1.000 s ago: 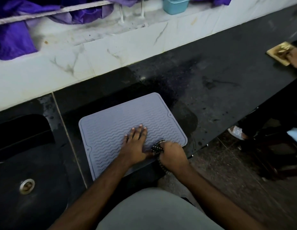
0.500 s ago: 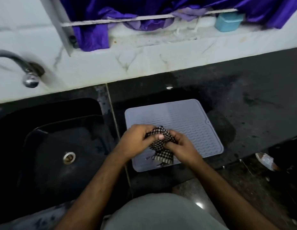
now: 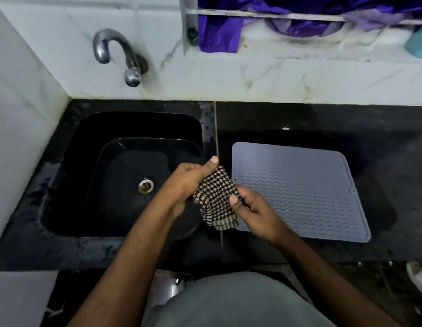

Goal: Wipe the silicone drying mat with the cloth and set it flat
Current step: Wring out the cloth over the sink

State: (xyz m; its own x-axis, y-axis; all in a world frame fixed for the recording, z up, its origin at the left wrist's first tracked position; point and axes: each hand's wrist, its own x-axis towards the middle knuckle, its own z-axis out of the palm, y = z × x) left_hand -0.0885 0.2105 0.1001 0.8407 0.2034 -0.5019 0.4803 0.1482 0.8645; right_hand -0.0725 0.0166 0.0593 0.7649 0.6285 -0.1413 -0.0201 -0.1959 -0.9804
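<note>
A grey silicone drying mat with a wavy ribbed surface lies flat on the black counter, to the right of the sink. A black-and-white checked cloth is held between both hands, above the seam between sink and mat. My left hand grips its upper left part with the thumb raised. My right hand pinches its lower right edge and overlaps the mat's front left corner. The cloth hangs bunched and partly folded.
A black sink with a metal drain lies to the left, under a chrome tap on the white tiled wall. Purple fabric hangs from a rack behind. A teal container stands at the far right. The counter looks damp.
My left hand has left the mat and both hands now hold the cloth, carried left off the mat toward the sink edge. The view has swung left, showing sink and tap.
</note>
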